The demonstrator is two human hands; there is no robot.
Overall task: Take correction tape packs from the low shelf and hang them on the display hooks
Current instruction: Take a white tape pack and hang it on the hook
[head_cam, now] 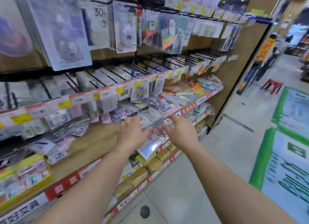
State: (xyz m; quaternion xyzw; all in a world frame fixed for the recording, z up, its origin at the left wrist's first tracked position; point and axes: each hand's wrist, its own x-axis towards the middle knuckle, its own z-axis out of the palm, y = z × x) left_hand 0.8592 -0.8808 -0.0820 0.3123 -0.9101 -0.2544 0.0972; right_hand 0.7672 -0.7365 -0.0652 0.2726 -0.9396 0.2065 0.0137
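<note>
Both arms stretch out to the low shelf (93,140). The left hand (132,130) and right hand (178,128) close in from either side on a clear pack (151,119) lying flat near the shelf's front edge. Fingers on both hands are spread and curling at the pack's edges; blur hides whether they grip it or only touch it. More packs (66,133) lie loose farther left on the same shelf. Up above, the hooks (103,78) carry rows of hanging packs, some rods showing bare length. My read: this is the pick-up stage, nothing in hand is near a hook, so lifting and hanging all remain.
</note>
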